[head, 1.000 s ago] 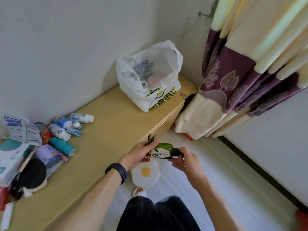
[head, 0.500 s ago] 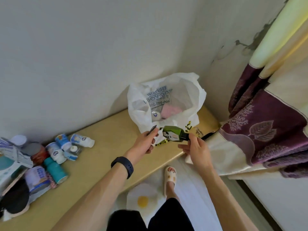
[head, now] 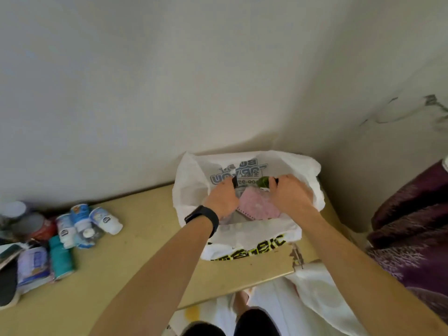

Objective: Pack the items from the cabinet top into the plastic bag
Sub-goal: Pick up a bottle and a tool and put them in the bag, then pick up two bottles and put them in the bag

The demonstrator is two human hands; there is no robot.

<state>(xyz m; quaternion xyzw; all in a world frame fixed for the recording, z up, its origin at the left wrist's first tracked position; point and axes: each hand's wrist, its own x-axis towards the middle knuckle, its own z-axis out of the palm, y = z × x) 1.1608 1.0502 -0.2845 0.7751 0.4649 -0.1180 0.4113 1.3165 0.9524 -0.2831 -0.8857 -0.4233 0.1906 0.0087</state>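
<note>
The white plastic bag [head: 191,180] stands open at the right end of the yellow cabinet top [head: 145,251], in the corner of the walls. Both my hands reach into its mouth. My right hand [head: 291,192] grips a small green bottle [head: 263,182] low inside the bag. My left hand [head: 223,197] pinches a small dark item [head: 234,181], too small to identify. Between my hands a pink packet [head: 257,207] lies in the bag. What lies deeper in the bag is hidden.
At the cabinet's left end lie white-and-blue bottles [head: 80,221], a teal can [head: 60,255], a red tin [head: 41,229] and a purple-white packet [head: 34,265]. A purple curtain [head: 412,226] hangs at the right. The cabinet's chipped front edge [head: 295,260] is just below the bag.
I stepped up to the bag, and both hands carried the green bottle and the dark item from in front of the cabinet into the bag's mouth.
</note>
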